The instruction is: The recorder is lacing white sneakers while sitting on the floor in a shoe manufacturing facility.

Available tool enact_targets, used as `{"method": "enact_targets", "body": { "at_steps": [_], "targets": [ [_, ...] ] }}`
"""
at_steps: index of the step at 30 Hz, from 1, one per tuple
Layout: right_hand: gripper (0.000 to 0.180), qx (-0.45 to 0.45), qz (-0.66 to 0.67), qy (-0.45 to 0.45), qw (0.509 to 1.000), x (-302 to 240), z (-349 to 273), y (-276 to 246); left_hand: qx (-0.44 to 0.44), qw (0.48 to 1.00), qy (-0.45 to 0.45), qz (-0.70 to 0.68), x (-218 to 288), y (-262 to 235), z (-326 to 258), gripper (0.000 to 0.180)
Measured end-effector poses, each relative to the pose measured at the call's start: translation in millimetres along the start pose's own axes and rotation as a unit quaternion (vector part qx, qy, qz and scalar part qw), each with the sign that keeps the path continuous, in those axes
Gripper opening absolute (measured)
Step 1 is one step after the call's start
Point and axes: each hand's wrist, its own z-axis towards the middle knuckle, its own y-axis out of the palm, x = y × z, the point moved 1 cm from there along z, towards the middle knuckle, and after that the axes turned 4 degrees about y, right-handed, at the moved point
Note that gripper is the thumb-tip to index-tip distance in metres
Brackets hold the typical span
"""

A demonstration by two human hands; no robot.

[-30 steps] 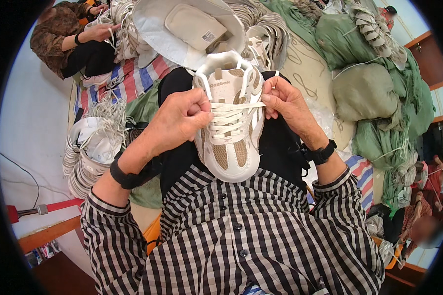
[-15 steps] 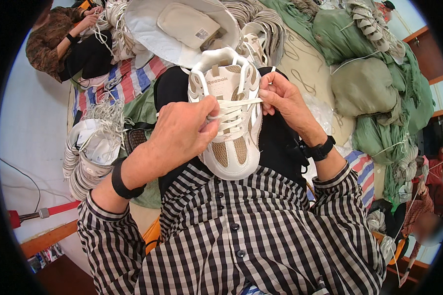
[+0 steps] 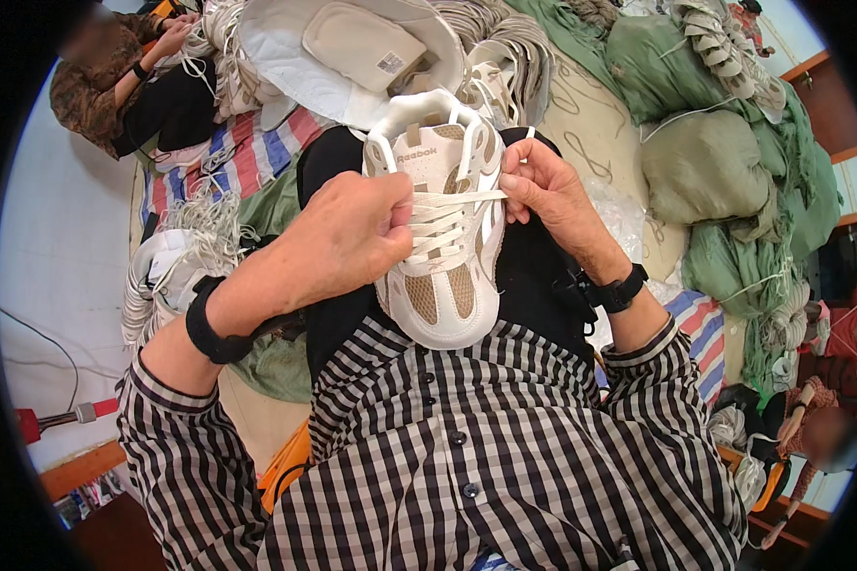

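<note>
A cream and tan sneaker [image 3: 448, 319] lies on my lap, its toe toward me. White shoelace [image 3: 459, 200] criss-crosses the tongue in several rows. At the shoe's left edge, my left hand [image 3: 352, 231] is closed, with the lace running up to its fingers; the fingertips are partly hidden. On the other side, my right hand [image 3: 548, 193] pinches a lace between thumb and forefinger, drawing it straight out from the upper row.
Beyond the shoe sits a white fabric bin [image 3: 286, 62] with a beige insole-shaped piece [image 3: 364, 48]. Stacked shoe uppers [image 3: 524, 57] stand behind it. Green sacks [image 3: 705, 171] lie at right, bundled laces [image 3: 200, 224] at left. Another person [image 3: 114, 90] sits at far left handling laces.
My left hand has shifted slightly left and up, and its forearm has swung outward. My right hand and the shoe have barely moved.
</note>
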Motion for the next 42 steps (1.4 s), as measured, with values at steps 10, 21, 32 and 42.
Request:
{"method": "enact_targets", "body": {
  "at_steps": [10,21,32,42],
  "targets": [
    [0.012,0.001,0.013,0.01,1.0,1,0,-3,0.032,0.981,-0.106,-0.162,-17,3,-14,0.014],
    [0.012,0.054,-0.073,0.041,0.995,-32,-19,-17,0.126,0.987,-0.057,-0.081,-44,15,-27,0.014],
    [0.013,0.075,0.071,0.006,0.995,-14,-10,-46,0.159,0.962,0.046,0.218,-61,17,-43,0.013],
    [0.012,0.223,-0.238,0.007,0.945,-39,-17,-36,0.246,0.922,-0.039,0.297,-99,-48,-85,0.014]
  ]
}}
